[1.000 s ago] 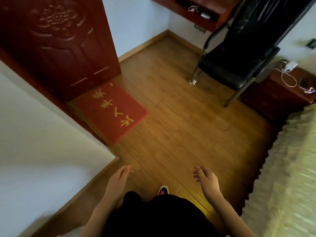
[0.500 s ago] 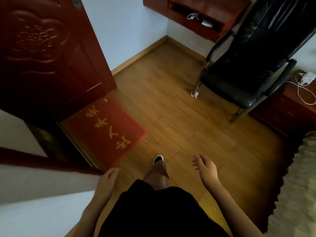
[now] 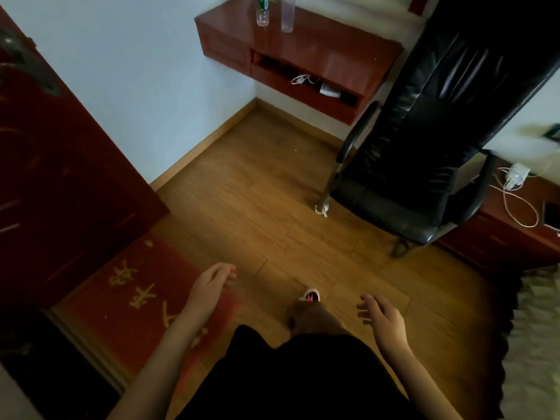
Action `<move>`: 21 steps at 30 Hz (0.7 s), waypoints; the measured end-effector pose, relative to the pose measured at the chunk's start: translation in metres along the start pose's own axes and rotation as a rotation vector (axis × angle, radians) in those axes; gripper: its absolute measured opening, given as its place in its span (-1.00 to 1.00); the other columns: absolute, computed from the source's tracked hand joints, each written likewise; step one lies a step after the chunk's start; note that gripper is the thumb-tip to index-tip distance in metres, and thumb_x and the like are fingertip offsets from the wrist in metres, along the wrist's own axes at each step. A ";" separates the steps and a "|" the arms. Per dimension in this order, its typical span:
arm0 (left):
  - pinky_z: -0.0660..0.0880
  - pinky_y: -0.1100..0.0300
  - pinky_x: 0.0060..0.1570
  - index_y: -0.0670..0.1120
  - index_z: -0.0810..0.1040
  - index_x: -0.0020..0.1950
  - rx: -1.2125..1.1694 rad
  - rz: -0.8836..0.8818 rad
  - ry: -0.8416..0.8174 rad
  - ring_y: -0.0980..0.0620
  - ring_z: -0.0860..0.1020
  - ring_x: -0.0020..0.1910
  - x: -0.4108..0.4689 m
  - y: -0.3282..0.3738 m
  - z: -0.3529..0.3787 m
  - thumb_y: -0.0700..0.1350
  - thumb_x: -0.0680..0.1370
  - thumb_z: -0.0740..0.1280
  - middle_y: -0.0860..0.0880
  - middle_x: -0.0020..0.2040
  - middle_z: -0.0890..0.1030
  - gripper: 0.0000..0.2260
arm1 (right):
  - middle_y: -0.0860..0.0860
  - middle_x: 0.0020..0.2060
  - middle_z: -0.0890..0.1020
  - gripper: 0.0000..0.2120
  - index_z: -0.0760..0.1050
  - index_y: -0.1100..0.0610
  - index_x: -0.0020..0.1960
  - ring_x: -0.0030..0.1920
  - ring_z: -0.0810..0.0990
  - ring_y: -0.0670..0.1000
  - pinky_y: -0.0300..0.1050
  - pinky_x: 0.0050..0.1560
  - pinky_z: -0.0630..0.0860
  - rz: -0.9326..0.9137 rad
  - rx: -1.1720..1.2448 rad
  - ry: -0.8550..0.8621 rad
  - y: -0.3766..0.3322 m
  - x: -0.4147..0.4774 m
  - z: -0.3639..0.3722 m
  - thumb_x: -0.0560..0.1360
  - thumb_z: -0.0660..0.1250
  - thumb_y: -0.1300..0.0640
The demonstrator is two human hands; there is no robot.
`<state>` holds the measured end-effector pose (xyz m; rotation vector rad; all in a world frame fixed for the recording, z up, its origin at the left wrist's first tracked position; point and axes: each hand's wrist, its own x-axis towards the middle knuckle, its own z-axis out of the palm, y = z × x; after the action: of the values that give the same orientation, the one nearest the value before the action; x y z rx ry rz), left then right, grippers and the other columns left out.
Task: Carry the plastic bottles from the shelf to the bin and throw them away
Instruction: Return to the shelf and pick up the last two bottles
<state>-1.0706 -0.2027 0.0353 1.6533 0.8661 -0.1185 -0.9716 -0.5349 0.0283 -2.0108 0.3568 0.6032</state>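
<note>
Red mat (image 3: 136,295) on the left, with the left hand (image 3: 212,286) hanging over its edge, fingers loose, holding nothing. Two clear plastic bottles (image 3: 287,13) stand side by side up on the wall shelf (image 3: 321,47). The right hand (image 3: 381,319) is empty too, fingers loosely spread, and there's a black chair (image 3: 424,153) further right.

Yellow Chinese characters on the red doormat (image 3: 100,316), too blurred to read; green label on one bottle (image 3: 262,13) unreadable.

A home bedroom: bed (image 3: 539,344), doormat (image 3: 145,298), wall shelf (image 3: 318,53), wooden floor (image 3: 257,207).
</note>
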 end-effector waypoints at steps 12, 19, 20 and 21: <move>0.51 0.06 -0.05 -0.09 0.59 -0.03 -0.147 -0.108 0.100 -0.10 0.60 -0.10 0.199 0.123 0.046 -0.13 0.66 0.13 -0.18 -0.04 0.63 -0.76 | 0.11 -0.12 0.65 -0.77 0.55 0.09 -0.05 -0.08 0.64 0.11 0.11 0.07 0.59 -0.047 -0.066 -0.181 -0.195 0.253 0.013 0.62 0.17 0.03; 0.47 0.16 -0.18 -0.08 0.59 -0.08 -0.173 -0.105 0.234 -0.09 0.56 -0.15 0.278 0.177 0.037 -0.17 0.65 0.15 -0.15 -0.14 0.62 -0.76 | 0.09 -0.15 0.68 -0.78 0.60 0.06 -0.04 -0.10 0.66 0.11 0.16 0.06 0.61 -0.196 -0.063 -0.261 -0.313 0.359 0.036 0.60 0.20 0.03; 0.46 0.17 -0.20 -0.09 0.59 -0.09 -0.175 -0.116 0.246 -0.08 0.55 -0.16 0.289 0.178 0.035 -0.18 0.65 0.15 -0.14 -0.14 0.62 -0.76 | 0.09 -0.15 0.68 -0.78 0.60 0.06 -0.04 -0.10 0.67 0.11 0.17 0.06 0.61 -0.199 -0.062 -0.270 -0.324 0.373 0.042 0.60 0.21 0.03; 0.45 0.17 -0.20 -0.09 0.59 -0.08 -0.173 -0.132 0.253 -0.08 0.55 -0.16 0.300 0.180 0.033 -0.17 0.65 0.15 -0.14 -0.14 0.62 -0.76 | 0.09 -0.15 0.68 -0.78 0.60 0.07 -0.04 -0.10 0.67 0.12 0.19 0.06 0.60 -0.196 -0.057 -0.279 -0.334 0.386 0.049 0.59 0.21 0.02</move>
<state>-0.7369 -0.0943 0.0165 1.4677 1.1451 0.0752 -0.5018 -0.3296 0.0391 -1.9537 -0.0254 0.7642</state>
